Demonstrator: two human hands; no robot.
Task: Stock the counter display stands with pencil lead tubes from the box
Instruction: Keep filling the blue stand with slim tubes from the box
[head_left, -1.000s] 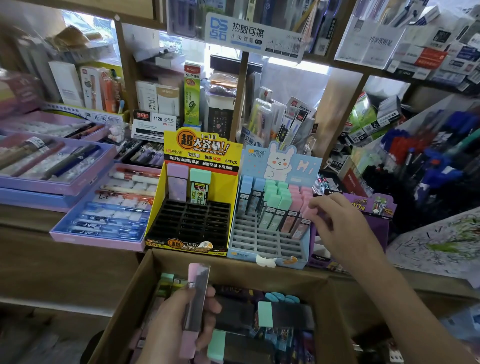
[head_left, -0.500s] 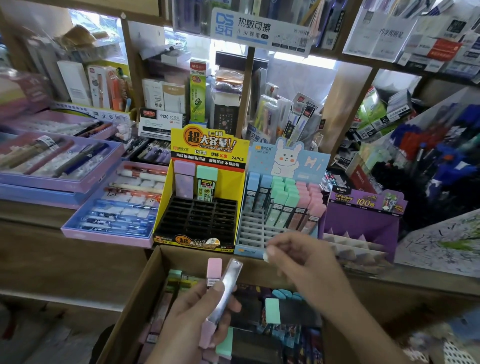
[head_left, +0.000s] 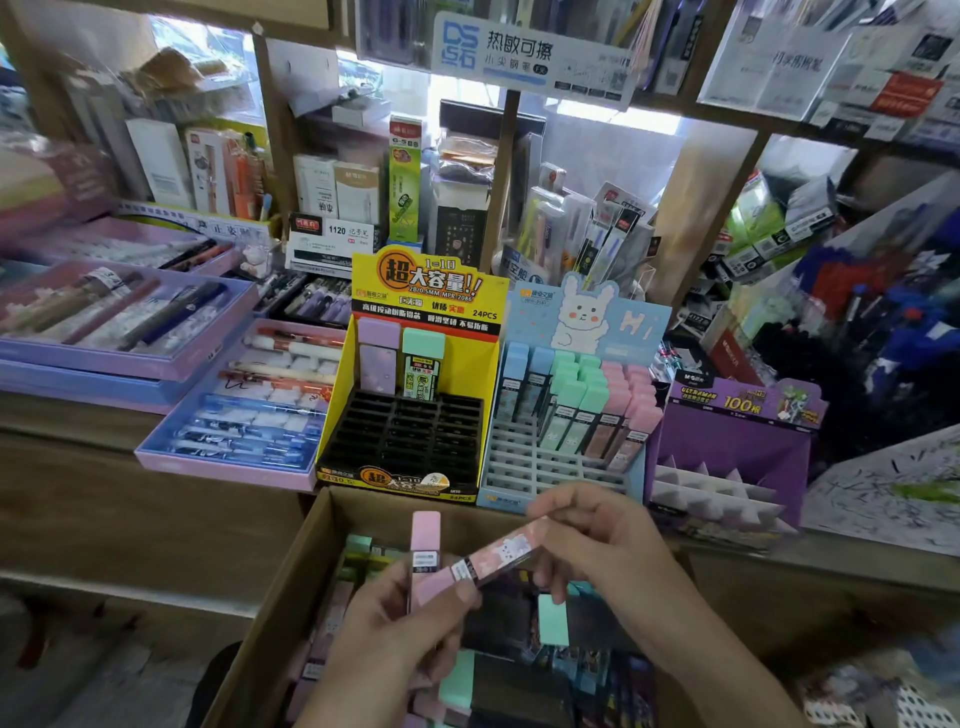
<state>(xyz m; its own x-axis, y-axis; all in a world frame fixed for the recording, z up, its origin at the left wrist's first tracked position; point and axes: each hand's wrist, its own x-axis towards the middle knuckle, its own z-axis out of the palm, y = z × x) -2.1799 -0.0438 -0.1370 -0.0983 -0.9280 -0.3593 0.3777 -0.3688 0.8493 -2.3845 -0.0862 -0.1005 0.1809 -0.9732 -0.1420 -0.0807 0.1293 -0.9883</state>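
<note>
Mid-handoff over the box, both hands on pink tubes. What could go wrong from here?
1. The left hand grips an upright pink plastic tube and a tilted pink rabbit-print tube together; the right hand pinches the tilted one's far end. Pulling it may drag the upright tube loose into the brown cardboard box.
2. The pink tubes in the pale blue rabbit display stand sit tightly packed; slotting another beside them could knock neighbours.

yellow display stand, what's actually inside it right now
In the yellow stand, two tubes sit in the back row: a purple tube and a green-capped tube beside it. The other black slots show nothing sticking out; their dark bottoms cannot be seen.
</note>
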